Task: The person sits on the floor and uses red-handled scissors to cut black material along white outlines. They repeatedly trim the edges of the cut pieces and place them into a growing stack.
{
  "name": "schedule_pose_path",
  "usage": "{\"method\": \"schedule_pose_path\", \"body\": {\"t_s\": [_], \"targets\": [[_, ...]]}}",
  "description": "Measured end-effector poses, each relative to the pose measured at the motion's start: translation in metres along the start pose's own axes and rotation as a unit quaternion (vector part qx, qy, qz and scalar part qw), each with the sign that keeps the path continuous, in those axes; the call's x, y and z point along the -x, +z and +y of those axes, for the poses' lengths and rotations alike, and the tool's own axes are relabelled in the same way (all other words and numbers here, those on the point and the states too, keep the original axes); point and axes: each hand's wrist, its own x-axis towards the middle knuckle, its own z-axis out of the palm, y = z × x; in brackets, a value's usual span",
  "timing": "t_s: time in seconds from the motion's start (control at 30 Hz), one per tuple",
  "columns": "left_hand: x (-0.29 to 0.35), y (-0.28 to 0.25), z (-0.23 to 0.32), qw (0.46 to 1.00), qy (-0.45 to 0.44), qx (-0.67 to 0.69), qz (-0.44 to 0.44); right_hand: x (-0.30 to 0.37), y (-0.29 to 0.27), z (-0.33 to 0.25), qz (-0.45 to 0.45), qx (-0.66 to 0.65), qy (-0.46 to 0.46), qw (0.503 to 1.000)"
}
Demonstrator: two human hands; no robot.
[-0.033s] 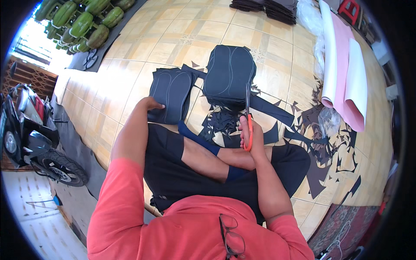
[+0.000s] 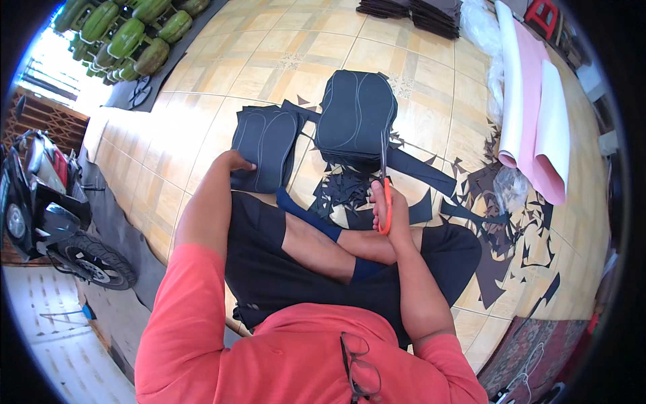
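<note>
My left hand (image 2: 234, 162) grips the near-left edge of a dark stitched panel (image 2: 268, 141), its thumb on top and the other fingers hidden beneath. More dark pieces show under that panel's far edge. In my right hand (image 2: 399, 207) is a pair of scissors (image 2: 388, 214) with orange handles, held above my crossed legs. The blades point away from me, beside the right edge of a thick stack of dark panels (image 2: 356, 114) with curved light stitching. Whether the blades are parted is hard to see. Small dark offcuts (image 2: 342, 192) lie in front of the stack.
More scraps (image 2: 498, 229) spread over the tiled floor at right, near pink and white rolls (image 2: 531, 114). A dark pile (image 2: 427, 17) lies at the far side. Green gas cylinders (image 2: 124, 37) stand far left, with a motorcycle (image 2: 60, 215) at left and a patterned rug (image 2: 531, 350) near right.
</note>
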Motion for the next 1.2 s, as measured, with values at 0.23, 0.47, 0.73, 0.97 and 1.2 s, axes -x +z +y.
{"method": "schedule_pose_path", "body": {"t_s": [0.23,0.47,0.73,0.97,1.2], "targets": [[-0.008,-0.005,0.003,0.984,-0.015,-0.112,0.136,-0.008,-0.003,-0.004,0.009,-0.019,0.003,1.0],[0.057,-0.036,0.01,0.887,0.164,0.399,0.164,-0.005,-0.002,-0.008,-0.001,-0.025,-0.008,1.0],[0.168,-0.015,0.041,0.665,0.295,0.666,0.165,0.004,-0.005,-0.011,0.008,-0.035,0.027,0.999],[0.144,0.009,0.033,0.701,0.28,0.635,0.166,-0.002,-0.01,0.01,0.042,-0.054,-0.052,0.996],[0.144,0.01,0.045,0.695,0.308,0.608,0.229,0.01,-0.027,-0.002,0.064,-0.134,-0.025,0.989]]}}
